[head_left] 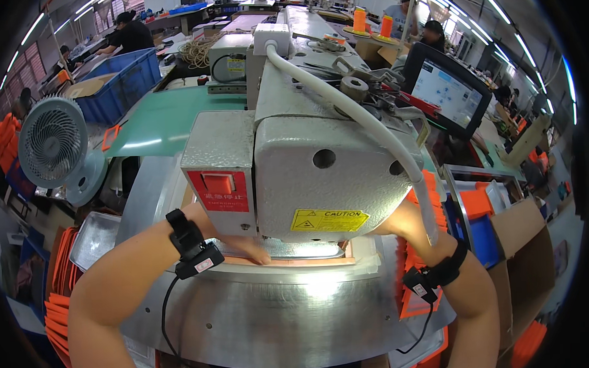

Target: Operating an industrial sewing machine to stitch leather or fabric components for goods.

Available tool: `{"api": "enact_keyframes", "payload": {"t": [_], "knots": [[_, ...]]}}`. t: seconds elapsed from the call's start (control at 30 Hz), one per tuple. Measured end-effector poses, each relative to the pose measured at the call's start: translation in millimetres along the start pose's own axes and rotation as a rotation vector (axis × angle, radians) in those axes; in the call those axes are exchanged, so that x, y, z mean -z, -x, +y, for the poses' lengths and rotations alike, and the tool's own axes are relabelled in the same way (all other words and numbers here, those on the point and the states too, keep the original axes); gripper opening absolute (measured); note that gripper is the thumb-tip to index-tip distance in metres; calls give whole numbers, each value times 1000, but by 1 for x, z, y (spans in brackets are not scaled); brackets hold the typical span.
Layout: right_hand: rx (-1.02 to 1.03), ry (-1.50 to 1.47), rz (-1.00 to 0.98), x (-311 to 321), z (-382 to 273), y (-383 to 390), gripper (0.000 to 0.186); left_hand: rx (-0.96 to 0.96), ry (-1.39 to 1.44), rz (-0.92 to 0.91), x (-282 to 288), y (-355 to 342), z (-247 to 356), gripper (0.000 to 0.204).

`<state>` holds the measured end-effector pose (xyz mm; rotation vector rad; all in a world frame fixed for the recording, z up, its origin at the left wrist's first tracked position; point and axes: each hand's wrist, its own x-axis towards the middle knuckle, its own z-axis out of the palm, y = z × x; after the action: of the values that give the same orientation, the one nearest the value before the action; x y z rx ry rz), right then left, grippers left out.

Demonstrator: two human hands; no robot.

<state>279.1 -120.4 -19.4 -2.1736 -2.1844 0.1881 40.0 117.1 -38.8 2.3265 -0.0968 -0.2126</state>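
Note:
A large grey industrial sewing machine head, with a red emergency switch box, overhangs a curved steel table. Beneath it lies a pale rectangular frame around a shiny metal plate. My left hand reaches under the switch box, fingers stretched onto the frame's left part. My right hand goes behind the machine's right side, its fingers hidden, beside stacked orange pieces. Both my wrists wear black strapped devices with cables.
Around me are a fan, metal tray, more orange pieces, an open cardboard box and a screen. Behind are a green board, blue bin, orange thread cones and several people working.

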Motion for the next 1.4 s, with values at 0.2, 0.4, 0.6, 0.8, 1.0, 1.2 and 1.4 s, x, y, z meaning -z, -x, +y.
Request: {"api": "enact_keyframes", "payload": {"t": [0.2, 0.4, 0.6, 0.8, 1.0, 1.2, 1.4], "knots": [[-70, -128, -172, -5, 17, 13, 80, 152, 202, 42, -6, -2, 24, 69], [-106, -289, -150, -31, 40, 26, 75, 249, 334, 38, -1, 5, 44, 67], [-143, -228, -236, -23, 44, 24, 81, 258, 270, -26, 1, 3, 47, 70], [-239, -323, -78, -5, 23, 15, 64, 226, 256, -78, -1, -5, 39, 81], [-271, -195, -22, -2, -41, 39, 74, 204, -393, -256, -32, 7, 35, 126], [-343, -6, 255, -31, -105, 90, 70, 23, -518, -54, -72, 52, 60, 111], [-568, -147, 149, -18, -120, 86, 53, 572, -632, 506, -52, 85, 71, 80]]}}
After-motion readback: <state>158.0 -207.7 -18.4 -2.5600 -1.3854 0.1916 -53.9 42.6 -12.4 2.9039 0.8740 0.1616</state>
